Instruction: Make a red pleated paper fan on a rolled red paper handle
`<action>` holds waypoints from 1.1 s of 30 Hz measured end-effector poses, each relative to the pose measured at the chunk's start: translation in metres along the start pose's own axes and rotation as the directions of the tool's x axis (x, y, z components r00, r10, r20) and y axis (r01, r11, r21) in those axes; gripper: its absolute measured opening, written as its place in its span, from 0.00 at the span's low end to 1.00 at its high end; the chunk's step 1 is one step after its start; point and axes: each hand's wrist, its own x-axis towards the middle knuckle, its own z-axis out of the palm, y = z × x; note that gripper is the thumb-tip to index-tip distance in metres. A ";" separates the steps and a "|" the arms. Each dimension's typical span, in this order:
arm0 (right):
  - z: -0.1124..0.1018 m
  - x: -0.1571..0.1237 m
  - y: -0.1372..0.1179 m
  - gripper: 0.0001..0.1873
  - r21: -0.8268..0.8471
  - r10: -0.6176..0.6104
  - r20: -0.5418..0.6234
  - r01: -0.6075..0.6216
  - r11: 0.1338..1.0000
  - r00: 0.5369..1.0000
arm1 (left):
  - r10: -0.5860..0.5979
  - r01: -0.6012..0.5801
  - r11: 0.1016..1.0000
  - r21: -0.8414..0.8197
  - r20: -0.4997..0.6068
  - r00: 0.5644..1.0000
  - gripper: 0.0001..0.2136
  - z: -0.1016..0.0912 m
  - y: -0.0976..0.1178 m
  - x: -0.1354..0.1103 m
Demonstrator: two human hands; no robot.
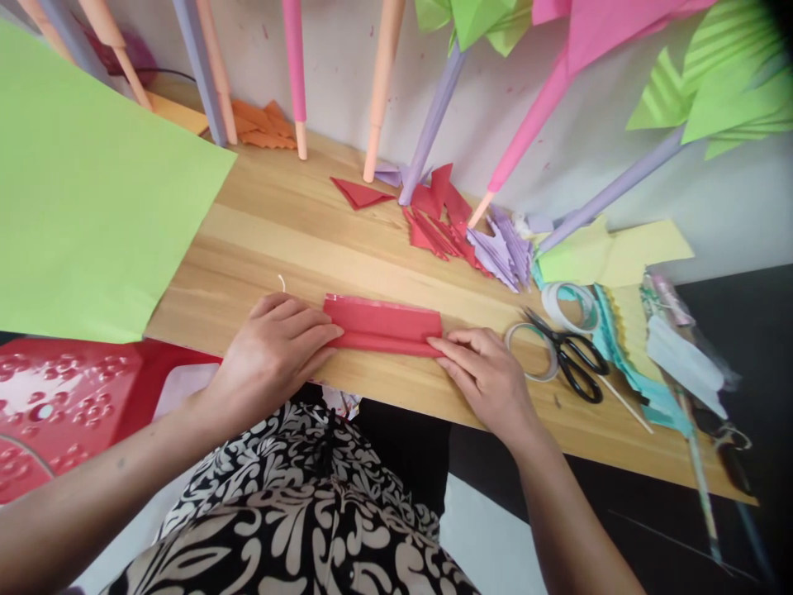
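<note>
A folded strip of red paper (384, 325) lies flat on the wooden table (291, 223), near its front edge. My left hand (273, 351) rests palm down on the strip's left end, fingers stretched flat and pressing it. My right hand (486, 372) presses the strip's right end with its fingers extended along the lower fold. Neither hand lifts the paper off the table.
A large green sheet (87, 198) overhangs the table's left. Black scissors (573, 355) and tape rolls (573, 306) lie right of my right hand. Folded red (437, 219) and purple (501, 248) pieces sit further back, with rolled paper tubes (434, 116) leaning on the wall.
</note>
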 end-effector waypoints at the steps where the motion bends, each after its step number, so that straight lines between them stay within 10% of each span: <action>1: -0.001 0.001 0.001 0.15 -0.005 -0.005 0.015 0.005 1.000 1.000 | -0.004 0.004 1.000 0.007 -0.001 1.000 0.06 0.000 0.000 0.000; 15: -0.023 0.015 0.017 0.12 0.112 0.201 0.020 -0.201 0.973 0.979 | -0.026 0.026 1.000 0.008 -0.005 1.000 0.07 0.001 0.001 0.002; 22: -0.019 0.028 0.017 0.23 0.052 -0.012 0.153 0.004 0.999 0.988 | -0.002 0.001 0.999 0.051 0.027 1.000 0.09 -0.003 0.001 0.003; 33: -0.013 0.025 0.019 0.23 0.060 -0.012 0.161 0.002 0.998 0.987 | 0.113 -0.130 0.985 0.115 0.144 0.983 0.09 0.017 0.037 0.041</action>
